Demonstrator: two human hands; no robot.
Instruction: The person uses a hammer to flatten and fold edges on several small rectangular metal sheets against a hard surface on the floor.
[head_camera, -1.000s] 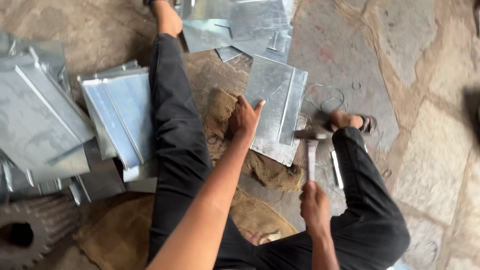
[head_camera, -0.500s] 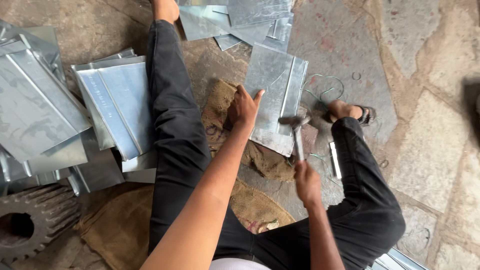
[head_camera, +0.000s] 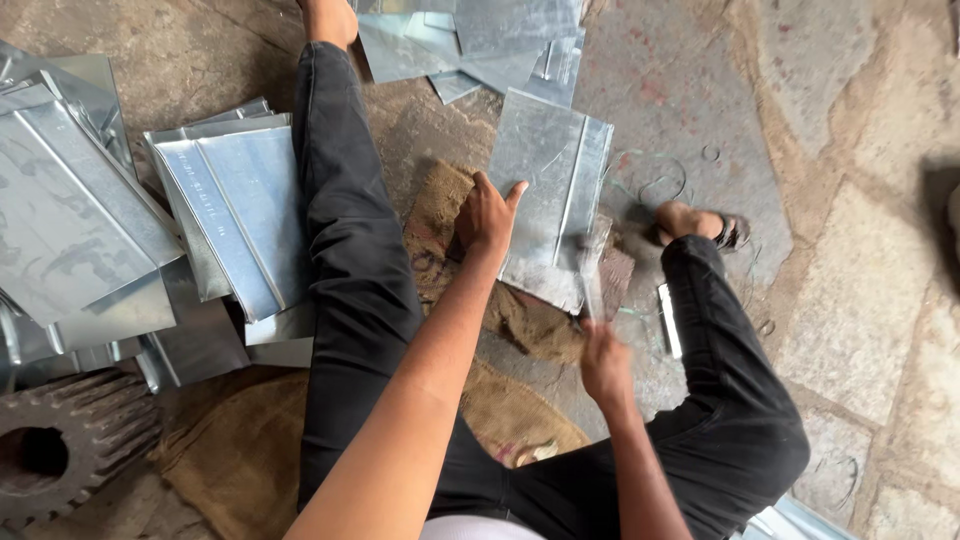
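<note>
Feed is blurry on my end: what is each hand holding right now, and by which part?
Right hand grips a motion-blurred hammer by its handle's lower end. Left hand holds nothing; it presses flat on the metal sheet at its left edge.

We see a stack of folded metal sheets (head_camera: 225, 215) lying left on the stone floor (head_camera: 850, 300). A toothed gear (head_camera: 60, 450) sits near burlap sacking (head_camera: 230, 450).

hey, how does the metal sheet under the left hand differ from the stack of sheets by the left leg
The sheet under the left hand, the single sheet, lies alone on burlap between the legs; the stack holds several overlapping sheets outside the left leg. The single sheet is pinned by the hand and beside the blurred hammer in the right hand; the stack is untouched. Both are grey, folded, galvanised-looking metal.
</note>
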